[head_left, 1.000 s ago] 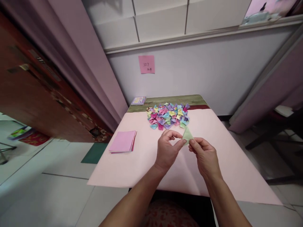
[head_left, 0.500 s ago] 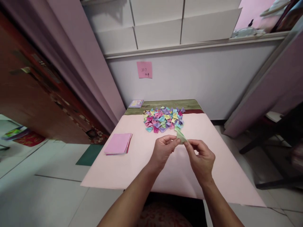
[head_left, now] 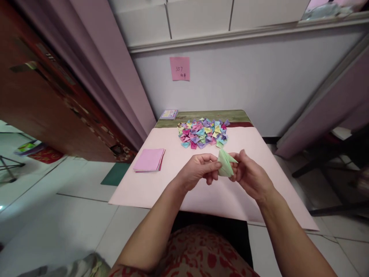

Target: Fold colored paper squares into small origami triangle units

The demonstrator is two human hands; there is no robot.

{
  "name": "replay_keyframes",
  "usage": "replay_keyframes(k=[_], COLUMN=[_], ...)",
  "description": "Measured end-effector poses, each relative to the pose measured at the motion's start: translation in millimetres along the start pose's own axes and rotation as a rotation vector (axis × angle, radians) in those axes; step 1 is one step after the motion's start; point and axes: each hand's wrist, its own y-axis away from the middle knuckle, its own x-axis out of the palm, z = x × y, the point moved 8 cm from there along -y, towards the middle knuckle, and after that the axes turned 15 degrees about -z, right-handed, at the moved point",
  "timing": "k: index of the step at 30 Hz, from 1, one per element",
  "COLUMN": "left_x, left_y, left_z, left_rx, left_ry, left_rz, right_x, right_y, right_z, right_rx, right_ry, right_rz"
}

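A light green folded origami piece point(head_left: 225, 164) with a pointed flap sticking out to the right is held above the table. My left hand point(head_left: 203, 168) pinches its left side, thumb on the front and fingers curled underneath. At the piece's right side is my right hand point(head_left: 250, 175), its curled fingers against the paper's edge and its thumb raised off it. Just beyond my hands lies a heap of small folded paper pieces point(head_left: 201, 132) in many colours. To the left rests a stack of square paper sheets point(head_left: 149, 159), pink on top.
Pale pink paper point(head_left: 173, 192) covers most of the table. A small packet point(head_left: 169, 114) sits at the table's back left corner. On the wall behind is a pink note point(head_left: 180, 69). A purple curtain point(head_left: 121, 57) hangs at the left, beside a brown door point(head_left: 57, 115).
The green piece has been turned so its folded layers and pointed flap show. My right thumb has lifted from it and the right hand has opened somewhat. The camera view has tilted downward.
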Motion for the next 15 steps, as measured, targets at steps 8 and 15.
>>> replay_keyframes(k=[8,15], left_x=[0.0,-21.0], left_y=[12,19], left_z=[12,24], left_rx=[-0.094,-0.126], left_ry=[0.086,0.146], left_rz=[0.098,0.09], right_x=[20,30], right_y=[8,9], right_z=[-12,-38], right_rx=[0.02,0.123], right_ry=[0.044,0.018], right_rz=[0.011,0.036])
